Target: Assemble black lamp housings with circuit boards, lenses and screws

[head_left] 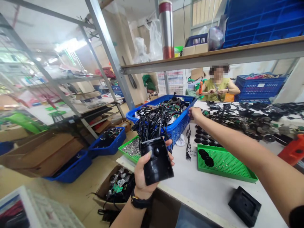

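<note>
- Workshop bench (209, 193) standing beneath steel shelving (106, 47), carrying a green pegboard tray (223, 164) and scattered black cords (237, 122).
- Left hand (142, 172): closing around a black plastic housing (158, 161), raising it beside the bench edge, tangled black cables (150, 125) rising behind it.
- Right hand (196, 113): touching the rim of a blue plastic basket (177, 129); grip cannot be told.
- Step in hand (judged): sorting the housing and cables; next move seemingly calling for separating them.

Green pegboard tray (228, 167) is holding black rubber discs (205, 157); black square housing (244, 206) is sitting on bench (201, 186); co-worker (217, 90) is holding orange-handled tool (200, 87).
</note>
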`<action>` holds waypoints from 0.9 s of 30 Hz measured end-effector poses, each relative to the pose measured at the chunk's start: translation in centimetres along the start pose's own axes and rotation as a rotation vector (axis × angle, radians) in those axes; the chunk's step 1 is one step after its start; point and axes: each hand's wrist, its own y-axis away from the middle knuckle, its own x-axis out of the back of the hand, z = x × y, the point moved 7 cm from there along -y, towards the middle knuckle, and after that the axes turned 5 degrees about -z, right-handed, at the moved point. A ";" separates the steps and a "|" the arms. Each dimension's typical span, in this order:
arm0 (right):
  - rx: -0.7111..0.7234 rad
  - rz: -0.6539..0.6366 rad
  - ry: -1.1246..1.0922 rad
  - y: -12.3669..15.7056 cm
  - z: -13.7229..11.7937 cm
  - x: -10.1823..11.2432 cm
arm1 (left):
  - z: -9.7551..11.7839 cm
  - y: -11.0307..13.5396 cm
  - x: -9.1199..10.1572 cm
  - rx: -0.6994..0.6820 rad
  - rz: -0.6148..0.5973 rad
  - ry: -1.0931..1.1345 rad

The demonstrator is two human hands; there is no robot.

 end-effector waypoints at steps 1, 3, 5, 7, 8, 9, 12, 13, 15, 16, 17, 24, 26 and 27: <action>-0.018 0.010 -0.025 -0.6 -1.1 0.2 | -0.4 0.4 0.2 0.010 0.004 0.005; -0.032 0.009 -0.084 -1.9 -3.7 0.6 | -1.5 1.2 0.5 0.039 -0.003 0.025; -0.001 0.007 -0.148 -2.9 -6.4 0.9 | -2.9 1.9 0.6 0.077 -0.018 0.063; 0.054 0.017 -0.211 -3.3 -8.9 1.2 | -4.3 2.5 0.7 0.127 -0.017 0.110; 0.083 0.023 -0.237 -3.1 -9.9 1.5 | -4.9 2.7 0.7 0.150 -0.007 0.132; 0.107 0.030 -0.259 -2.7 -10.8 1.9 | -5.5 2.7 0.8 0.170 0.009 0.152; 0.152 0.009 -0.292 0.2 -12.9 3.2 | -6.6 2.3 1.0 0.212 0.069 0.201; 0.162 -0.020 -0.294 1.7 -13.5 3.7 | -6.8 1.9 0.9 0.216 0.091 0.210; 0.168 -0.075 -0.268 5.1 -14.7 4.8 | -7.0 1.0 0.5 0.211 0.120 0.223; 0.160 -0.089 -0.254 7.1 -15.2 5.5 | -7.0 0.4 0.1 0.203 0.123 0.229; 0.156 -0.104 -0.239 9.1 -15.5 6.2 | -7.1 -0.1 -0.5 0.192 0.121 0.233; -0.077 -0.151 -0.083 22.4 -10.4 10.2 | -11.5 -1.4 -5.8 0.271 0.058 0.263; -0.154 -0.196 -0.061 25.7 -6.9 11.2 | -14.2 -0.4 -6.7 0.398 0.035 0.322; -0.179 -0.222 -0.074 27.2 -5.1 11.8 | -15.6 0.2 -7.0 0.469 0.031 0.350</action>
